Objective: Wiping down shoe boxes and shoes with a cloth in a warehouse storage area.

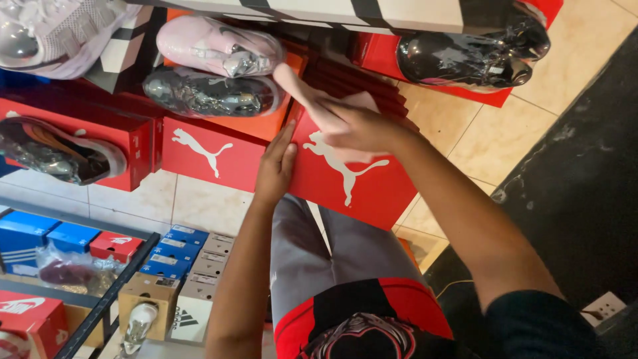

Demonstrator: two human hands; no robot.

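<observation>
The red shoebox [345,179] rests tilted on the person's lap. The left hand [276,166] lies flat and open against its left edge, gripping nothing. The right hand [355,126], fingers loosely curled, presses a pink cloth [312,100] onto the lid's upper part.

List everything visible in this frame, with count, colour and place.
Held shoe box: one, red, centre, on the lap.
Pink cloth: one, on the box's top, under the right hand.
Wrapped shoes: pink and silver-grey top centre; glossy black top right; dark one left.
Red boxes: several, stacked along the top.
Small boxes: blue, red, white and brown, lower left on a rack.
Floor tiles: beige, right.
Left hand: flat on the box's left edge.
Right hand: pressing the cloth.
</observation>
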